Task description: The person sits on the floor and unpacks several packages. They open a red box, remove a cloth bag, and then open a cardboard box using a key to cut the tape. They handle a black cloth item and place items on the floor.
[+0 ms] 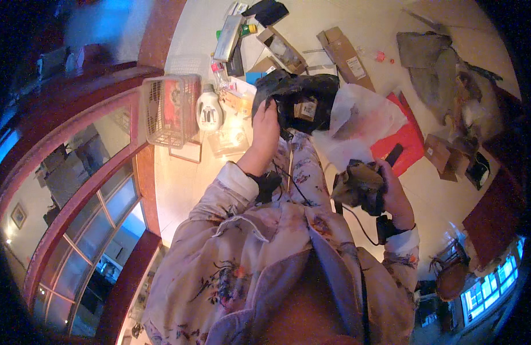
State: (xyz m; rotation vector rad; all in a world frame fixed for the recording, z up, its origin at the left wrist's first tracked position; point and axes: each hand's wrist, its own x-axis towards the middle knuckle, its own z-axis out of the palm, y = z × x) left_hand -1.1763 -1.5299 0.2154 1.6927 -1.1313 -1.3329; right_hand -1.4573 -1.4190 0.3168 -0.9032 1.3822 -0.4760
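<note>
My left hand [265,131] grips the near left edge of a black plastic bag [326,88], its fingers over the rim. Inside the bag's mouth shows a small brown cardboard piece with a printed label [305,109]. Off to the right, my right hand [394,187] holds a crumpled dark brown and black bundle [359,183], whose exact kind I cannot tell. A translucent white plastic sheet or bag [362,118] lies between the two hands, partly over a flat red item [405,144] on the floor.
A wire-mesh basket [166,140] stands at left beside a white detergent jug [209,110]. Beyond the black bag lie an open cardboard box [285,49], a long carton [345,56] and a clear bottle [219,75]. Grey cloth [425,64] and another open box [444,155] sit at right.
</note>
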